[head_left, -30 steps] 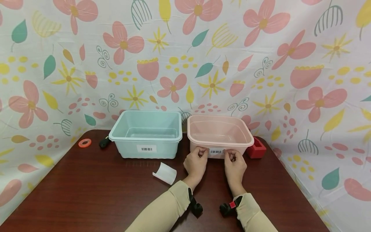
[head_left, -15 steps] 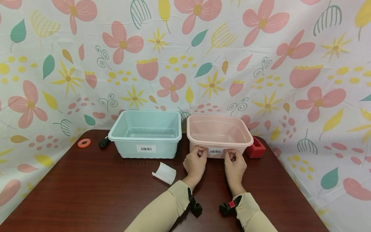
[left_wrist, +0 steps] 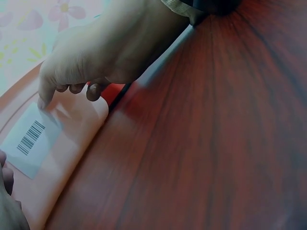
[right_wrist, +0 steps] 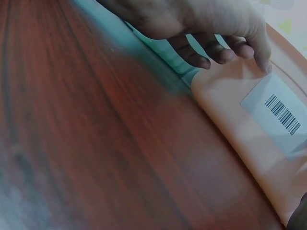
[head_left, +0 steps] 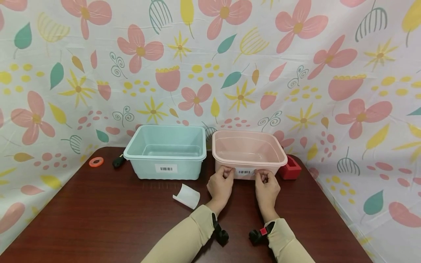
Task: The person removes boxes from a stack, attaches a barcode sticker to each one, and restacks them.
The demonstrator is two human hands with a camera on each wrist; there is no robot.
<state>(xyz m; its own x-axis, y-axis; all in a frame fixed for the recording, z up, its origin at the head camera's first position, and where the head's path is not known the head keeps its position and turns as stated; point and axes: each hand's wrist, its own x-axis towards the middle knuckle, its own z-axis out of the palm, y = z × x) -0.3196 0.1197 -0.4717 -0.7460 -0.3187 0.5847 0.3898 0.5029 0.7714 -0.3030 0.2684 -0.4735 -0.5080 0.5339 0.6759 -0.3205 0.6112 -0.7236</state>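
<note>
At the front wall of a pink plastic bin (head_left: 243, 138), my two hands touch opposite ends of a white barcode label (head_left: 244, 171). The label lies flat against the wall. My left hand (head_left: 219, 185) has its fingertips at the label's left end; my right hand (head_left: 267, 190) is at the right end. In the left wrist view the right hand (left_wrist: 96, 55) touches the label's upper corner with one fingertip, its other fingers loosely bent. Seen from the right wrist, the left hand (right_wrist: 206, 21) likewise rests one fingertip on the label (right_wrist: 256, 101), its other fingers relaxed.
A light blue bin (head_left: 141, 166) with a similar label stands left of the pink one. A curled white paper (head_left: 186, 196) lies in front. An orange tape roll (head_left: 96, 162) and a black-handled tool (head_left: 119, 161) lie far left. A red box (head_left: 292, 171) sits right of the pink bin.
My left hand has shifted slightly left along the label's end. The right hand stays almost in place, and the bins have not moved.
</note>
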